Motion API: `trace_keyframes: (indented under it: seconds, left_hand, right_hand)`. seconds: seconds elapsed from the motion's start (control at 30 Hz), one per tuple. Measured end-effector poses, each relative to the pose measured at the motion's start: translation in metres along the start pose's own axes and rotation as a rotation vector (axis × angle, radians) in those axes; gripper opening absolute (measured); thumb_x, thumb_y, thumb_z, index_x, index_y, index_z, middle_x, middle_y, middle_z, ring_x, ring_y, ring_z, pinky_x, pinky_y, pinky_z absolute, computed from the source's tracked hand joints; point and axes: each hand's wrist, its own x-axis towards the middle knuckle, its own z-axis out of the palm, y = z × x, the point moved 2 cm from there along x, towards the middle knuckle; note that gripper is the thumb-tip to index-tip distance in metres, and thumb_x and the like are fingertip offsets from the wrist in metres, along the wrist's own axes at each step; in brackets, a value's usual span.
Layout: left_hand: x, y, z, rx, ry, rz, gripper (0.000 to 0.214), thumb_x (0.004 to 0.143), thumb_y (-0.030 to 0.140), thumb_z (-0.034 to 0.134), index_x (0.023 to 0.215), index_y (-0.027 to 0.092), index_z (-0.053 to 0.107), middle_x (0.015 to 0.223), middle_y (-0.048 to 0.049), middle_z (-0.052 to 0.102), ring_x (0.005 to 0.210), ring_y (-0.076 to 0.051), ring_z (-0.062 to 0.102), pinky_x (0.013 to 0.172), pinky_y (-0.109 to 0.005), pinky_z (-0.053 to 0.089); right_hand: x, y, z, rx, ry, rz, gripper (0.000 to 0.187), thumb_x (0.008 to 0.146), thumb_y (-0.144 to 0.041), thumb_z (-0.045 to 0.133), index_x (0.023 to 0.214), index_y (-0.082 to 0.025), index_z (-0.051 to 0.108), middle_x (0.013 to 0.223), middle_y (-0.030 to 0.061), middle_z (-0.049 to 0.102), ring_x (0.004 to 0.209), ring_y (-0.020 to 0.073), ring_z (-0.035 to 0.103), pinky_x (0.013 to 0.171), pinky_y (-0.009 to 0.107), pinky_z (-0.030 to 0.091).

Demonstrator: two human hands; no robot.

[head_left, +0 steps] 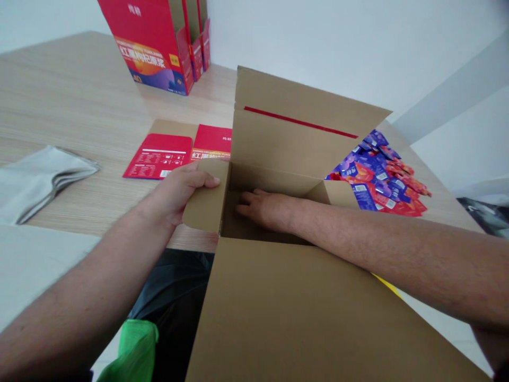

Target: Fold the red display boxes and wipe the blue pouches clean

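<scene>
An open brown cardboard box [274, 174] stands before me, its back flap [302, 98] raised and crossed by a red strip. The wide front flap [302, 302] folds out toward me. My left hand [185, 191] pinches the left side flap [207, 204], thumb on top and the other fingers behind it. Inside the box, my right hand [262, 208] reaches down near the left wall with its fingers apart; its fingertips are partly hidden and nothing shows in them. The right side flap [342, 194] sticks outward beneath my right forearm.
Several red printed cartons [153, 53] stand upright at the back left. Flattened red cartons [163, 154] lie left of the box. A pile of purple and red sachets [382, 178] lies to the right. Folded grey cloth [43, 178] rests at the left, green fabric [135, 350] below.
</scene>
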Motion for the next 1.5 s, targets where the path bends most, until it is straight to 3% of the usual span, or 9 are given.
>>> trace_keyframes:
  seconds: [0.23,0.4,0.53,0.7,0.9,1.0,1.1,1.3,1.5]
  left_hand:
    - [0.003,-0.001,-0.003,-0.025,-0.009,-0.02,0.042,0.064,0.016,0.07,0.105,0.013,0.061,0.071,-0.0048,0.072,0.06,-0.019,0.063,0.054,-0.029,0.05]
    - [0.004,-0.001,-0.003,-0.033,-0.038,-0.024,0.055,0.063,0.015,0.069,0.117,0.013,0.061,0.073,-0.0049,0.073,0.06,-0.019,0.063,0.056,-0.028,0.05]
    - [0.005,-0.001,-0.004,-0.007,-0.029,-0.041,0.059,0.062,0.019,0.071,0.12,0.012,0.061,0.073,-0.0062,0.074,0.062,-0.022,0.064,0.057,-0.031,0.051]
    - [0.005,-0.001,-0.005,0.032,-0.023,-0.05,0.054,0.063,0.021,0.072,0.117,0.017,0.064,0.074,-0.005,0.074,0.063,-0.023,0.064,0.057,-0.031,0.051]
    - [0.01,-0.003,-0.008,0.027,-0.001,-0.031,0.047,0.06,0.02,0.074,0.106,0.014,0.065,0.073,-0.005,0.073,0.064,-0.021,0.064,0.059,-0.03,0.05]
    - [0.01,-0.004,-0.008,0.053,-0.012,-0.05,0.044,0.061,0.022,0.073,0.104,0.019,0.065,0.079,-0.0042,0.075,0.069,-0.022,0.064,0.061,-0.031,0.051]
    - [0.006,-0.004,-0.006,0.062,0.014,-0.029,0.04,0.063,0.024,0.073,0.102,0.02,0.067,0.081,-0.004,0.075,0.07,-0.021,0.064,0.063,-0.031,0.051]
    - [0.002,0.0,-0.007,0.067,0.052,-0.066,0.037,0.065,0.023,0.07,0.102,0.019,0.067,0.075,-0.0038,0.073,0.07,-0.022,0.062,0.063,-0.031,0.05]
    - [0.004,0.001,-0.009,0.026,0.054,-0.008,0.046,0.066,0.018,0.068,0.111,0.017,0.065,0.073,-0.0033,0.072,0.064,-0.019,0.06,0.059,-0.029,0.048]
  right_hand:
    - [-0.007,0.005,-0.001,0.085,-0.079,0.01,0.068,0.084,-0.01,0.066,0.146,-0.029,0.047,0.154,0.0105,0.039,0.131,0.0331,0.047,0.103,0.04,0.044]
    - [-0.017,0.009,0.008,0.18,-0.053,0.043,0.062,0.09,-0.011,0.059,0.146,-0.034,0.046,0.161,0.0078,0.031,0.14,0.0325,0.04,0.107,0.042,0.041]
    - [-0.015,0.006,0.006,0.151,-0.048,0.051,0.057,0.094,-0.014,0.053,0.146,-0.035,0.047,0.156,0.0107,0.037,0.134,0.0332,0.045,0.099,0.043,0.045]
    - [-0.007,0.002,-0.001,0.039,-0.139,0.112,0.068,0.087,-0.015,0.063,0.148,-0.037,0.043,0.142,0.0145,0.045,0.12,0.0372,0.053,0.087,0.043,0.049]
    - [-0.007,0.005,0.001,0.019,-0.087,0.039,0.067,0.086,-0.012,0.062,0.147,-0.032,0.045,0.149,0.0109,0.043,0.12,0.0358,0.052,0.094,0.044,0.048]
    - [-0.004,0.006,0.005,0.022,-0.07,0.008,0.075,0.086,-0.012,0.062,0.152,-0.037,0.037,0.158,0.0071,0.035,0.124,0.0375,0.05,0.097,0.047,0.048]
    - [0.006,0.005,0.004,0.008,-0.128,0.025,0.091,0.081,-0.014,0.069,0.156,-0.042,0.024,0.166,0.0026,0.017,0.13,0.0411,0.043,0.101,0.051,0.046]
    - [0.024,0.007,0.0,0.001,-0.163,0.033,0.104,0.073,-0.014,0.077,0.155,-0.048,0.023,0.168,-0.003,0.007,0.137,0.0446,0.034,0.101,0.055,0.047]
    - [0.028,0.007,0.002,0.006,-0.114,0.047,0.108,0.072,-0.018,0.077,0.159,-0.038,0.016,0.168,-0.0029,0.004,0.135,0.0438,0.036,0.104,0.052,0.047]
